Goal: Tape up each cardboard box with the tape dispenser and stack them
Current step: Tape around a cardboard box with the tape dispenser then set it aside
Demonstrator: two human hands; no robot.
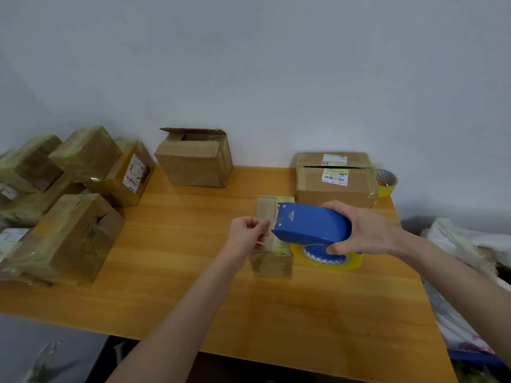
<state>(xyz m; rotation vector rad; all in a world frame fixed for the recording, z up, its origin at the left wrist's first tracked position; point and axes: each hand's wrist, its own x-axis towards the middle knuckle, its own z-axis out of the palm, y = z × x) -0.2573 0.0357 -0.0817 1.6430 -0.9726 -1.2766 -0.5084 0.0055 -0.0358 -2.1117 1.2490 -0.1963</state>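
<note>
The left hand (pixel 249 234) is curled. Its thumb and forefinger are pinched together at the mouth of the dispenser (pixel 312 223), apparently on the free end of the tape (pixel 301 252), though the clear strip is hard to make out.

The step looks like drawing out tape to seal the small box (pixel 272 262), which stands on the table (pixel 179 272) below and between the hands. To do it well:

- Pull the end straight and taut so it does not fold on itself.
- Stick it down past the box's edge, then run the dispenser along the seam.
- Press the strip flat, then tip the toothed edge to cut it.
- Steady the box, since it is small and may slide.

The right hand (pixel 365 230) wraps the dispenser's rear, with fingers over the top and thumb under near the hub. It holds the dispenser tilted just above the box.

An open box (pixel 195 158) and a labelled box (pixel 336 186) wait at the back. Taped boxes (pixel 83 172) are stacked at the left.
</note>
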